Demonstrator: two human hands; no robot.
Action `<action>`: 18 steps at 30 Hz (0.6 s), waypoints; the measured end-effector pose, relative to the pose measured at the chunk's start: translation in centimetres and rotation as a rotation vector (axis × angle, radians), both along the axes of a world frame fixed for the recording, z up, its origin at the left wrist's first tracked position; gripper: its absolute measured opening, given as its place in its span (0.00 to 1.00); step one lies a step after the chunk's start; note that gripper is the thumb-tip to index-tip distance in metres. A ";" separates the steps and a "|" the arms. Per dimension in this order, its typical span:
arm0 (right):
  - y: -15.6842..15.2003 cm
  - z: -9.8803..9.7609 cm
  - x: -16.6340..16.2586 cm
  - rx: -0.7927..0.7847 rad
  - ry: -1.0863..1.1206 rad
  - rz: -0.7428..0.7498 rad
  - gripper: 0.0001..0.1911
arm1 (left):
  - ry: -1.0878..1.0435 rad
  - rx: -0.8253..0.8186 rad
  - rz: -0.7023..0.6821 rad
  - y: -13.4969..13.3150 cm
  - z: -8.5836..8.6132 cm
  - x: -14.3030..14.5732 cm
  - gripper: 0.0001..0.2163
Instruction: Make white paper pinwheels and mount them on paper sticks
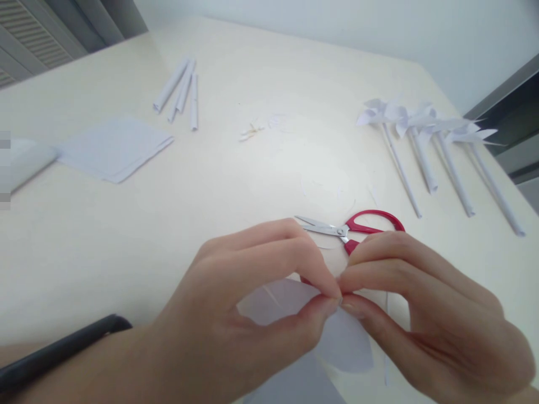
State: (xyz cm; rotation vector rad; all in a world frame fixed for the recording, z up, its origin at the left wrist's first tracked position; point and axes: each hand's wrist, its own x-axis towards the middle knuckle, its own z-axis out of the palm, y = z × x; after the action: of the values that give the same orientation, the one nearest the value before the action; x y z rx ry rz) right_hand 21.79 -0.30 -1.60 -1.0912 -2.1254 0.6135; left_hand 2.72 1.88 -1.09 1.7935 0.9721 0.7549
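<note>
A thin white paper sheet (pixel 345 342) with cut flaps hangs below my fingertips near the front of the table. My left hand (pixel 252 269) pinches it between thumb and index finger. Meeting it at the same spot, my right hand (pixel 438 314) is also closed in a pinch at the paper. The fingertips hide the pinched spot, so anything small between them is hard to see. Just beyond my hands lie red-handled scissors (pixel 340 230), blades slightly apart and pointing left; my right hand covers part of the handle.
White paper pinwheels (pixel 415 120) on rolled sticks lie at the right. Several rolled paper tubes (pixel 170 87) rest at the back left, behind a stack of square paper (pixel 118 146). Small cotton swab pieces (pixel 252 132) and thin paper scraps (pixel 278 120) are scattered mid-table.
</note>
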 end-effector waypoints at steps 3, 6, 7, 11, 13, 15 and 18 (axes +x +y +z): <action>-0.1 0.1 -0.1 -0.024 0.032 -0.025 0.06 | -0.004 0.018 0.013 -0.1 -0.1 -0.2 0.06; -0.2 -0.1 -0.2 -0.043 0.065 -0.025 0.07 | -0.012 -0.016 0.021 -0.1 -0.2 -0.2 0.05; -0.2 -0.2 -0.2 -0.050 0.072 -0.025 0.07 | -0.013 -0.040 0.025 0.0 -0.2 -0.1 0.05; -0.1 -0.6 0.0 -0.105 0.119 -0.046 0.09 | -0.058 -0.110 0.048 0.3 -0.2 0.1 0.06; -0.1 -0.7 0.1 -0.136 0.146 -0.038 0.09 | -0.063 -0.162 0.041 0.4 -0.2 0.2 0.06; 0.0 -0.7 0.2 -0.169 0.170 -0.019 0.09 | -0.064 -0.227 0.024 0.5 -0.2 0.2 0.06; 0.3 -0.7 0.4 -0.227 0.207 0.018 0.08 | -0.099 -0.336 0.001 0.5 -0.2 0.2 0.04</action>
State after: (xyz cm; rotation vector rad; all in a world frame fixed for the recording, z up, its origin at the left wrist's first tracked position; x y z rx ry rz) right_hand 22.18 0.01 -2.30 -1.0775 -1.9233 0.9525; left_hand 2.92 2.35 -1.31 1.4515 0.9707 0.6328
